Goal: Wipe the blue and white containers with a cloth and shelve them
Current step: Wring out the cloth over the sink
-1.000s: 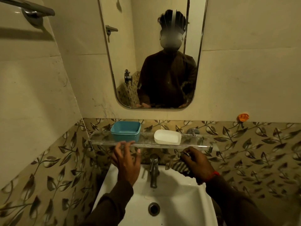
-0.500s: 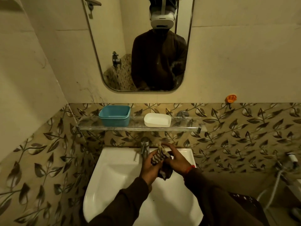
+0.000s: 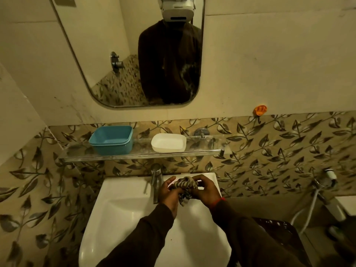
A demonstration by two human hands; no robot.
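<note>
1. Striped cloth (image 3: 185, 187), bunched, gripped by left hand (image 3: 169, 195) and right hand (image 3: 205, 193) over sink (image 3: 123, 212).
2. Blue container (image 3: 112, 139) and white container (image 3: 168, 142) on glass shelf (image 3: 81, 154) (both empty, apart).

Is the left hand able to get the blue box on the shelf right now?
Probably not at once: the left hand is gripping the cloth with the right hand. Nothing blocks the blue container above.
</note>
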